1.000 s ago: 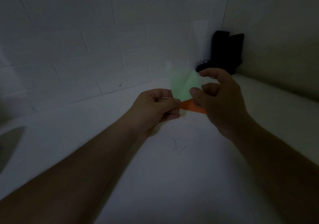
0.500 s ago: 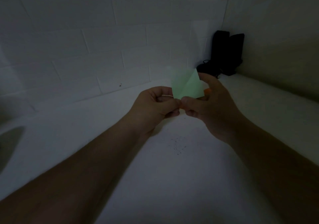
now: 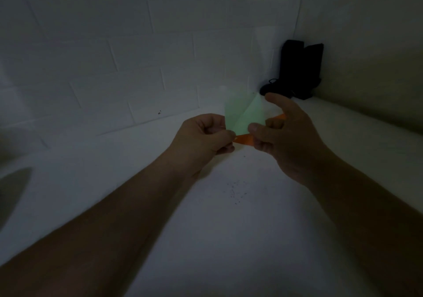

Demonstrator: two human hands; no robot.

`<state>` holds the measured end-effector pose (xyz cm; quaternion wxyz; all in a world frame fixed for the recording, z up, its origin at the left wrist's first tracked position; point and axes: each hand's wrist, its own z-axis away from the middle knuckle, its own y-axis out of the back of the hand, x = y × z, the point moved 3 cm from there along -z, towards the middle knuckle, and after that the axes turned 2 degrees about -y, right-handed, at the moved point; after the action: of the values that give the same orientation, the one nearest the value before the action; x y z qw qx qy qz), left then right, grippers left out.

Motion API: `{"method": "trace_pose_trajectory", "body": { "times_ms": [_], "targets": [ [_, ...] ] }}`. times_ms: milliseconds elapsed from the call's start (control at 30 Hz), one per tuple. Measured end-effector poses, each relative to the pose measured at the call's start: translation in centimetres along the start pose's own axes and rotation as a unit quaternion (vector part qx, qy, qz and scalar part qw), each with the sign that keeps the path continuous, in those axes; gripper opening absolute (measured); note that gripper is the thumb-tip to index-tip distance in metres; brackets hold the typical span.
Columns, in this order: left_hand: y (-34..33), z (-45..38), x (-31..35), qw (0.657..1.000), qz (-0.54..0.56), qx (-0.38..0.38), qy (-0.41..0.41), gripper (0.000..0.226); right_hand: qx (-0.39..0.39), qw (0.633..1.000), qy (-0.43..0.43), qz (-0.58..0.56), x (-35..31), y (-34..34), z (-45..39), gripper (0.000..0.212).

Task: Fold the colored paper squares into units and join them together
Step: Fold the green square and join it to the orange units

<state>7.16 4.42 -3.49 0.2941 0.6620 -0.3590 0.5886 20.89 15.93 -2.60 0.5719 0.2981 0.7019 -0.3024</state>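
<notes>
A: How many paper pieces do you count?

B: Two. One pale green paper unit (image 3: 243, 116) with a diagonal crease across it, and one orange paper unit (image 3: 245, 139) partly tucked behind and under it. Orange shows in two spots: a strip below the green unit's lower edge and a small tip on the far side, between the right fingers.

A: And the hands?

B: Two, both raised above the white worktop (image 3: 206, 239). The left hand (image 3: 203, 137) has its grip clenched on the papers, thumb and curled fingers pinching at the green unit's lower left corner, where the orange strip begins. The right hand (image 3: 283, 132) pinches at the green unit's lower right corner with its thumb; the index finger arches over the unit's top right point, apart from it.

A: Anything else near the green unit?

B: One dark object (image 3: 297, 70) stands beyond it, in the corner where the two walls meet. It is too dim to identify. A scatter of tiny dark specks (image 3: 235, 191) lies on the worktop below the green unit.
</notes>
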Motion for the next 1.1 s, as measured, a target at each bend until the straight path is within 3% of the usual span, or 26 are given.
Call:
{"method": "trace_pose_trajectory", "body": {
  "times_ms": [267,533,600,733,933,1100],
  "targets": [
    [-0.2,0.2,0.0,0.999,-0.008,-0.045,0.022,0.013,-0.043,0.999,-0.015,0.002,-0.1,-0.2,0.1,0.073],
    [0.0,0.1,0.1,0.998,0.049,-0.022,0.015,0.013,-0.096,0.977,0.016,0.19,0.1,-0.7,0.8,0.075],
    [0.2,0.1,0.1,1.0,0.017,-0.007,-0.005,0.015,-0.113,0.967,0.023,0.228,-0.1,-1.2,1.2,0.072],
    [0.4,0.8,0.5,0.992,-0.118,-0.005,-0.046,0.023,-0.066,0.974,0.039,0.211,-0.3,-0.6,0.5,0.06],
    [0.4,1.2,0.7,0.976,-0.194,-0.03,-0.098,0.04,-0.076,0.971,0.052,0.219,-0.1,-0.2,0.3,0.056],
    [0.5,0.9,0.8,0.954,-0.273,-0.027,-0.124,0.02,-0.129,0.983,-0.006,0.132,0.4,-0.1,0.2,0.052]
  ]
}}
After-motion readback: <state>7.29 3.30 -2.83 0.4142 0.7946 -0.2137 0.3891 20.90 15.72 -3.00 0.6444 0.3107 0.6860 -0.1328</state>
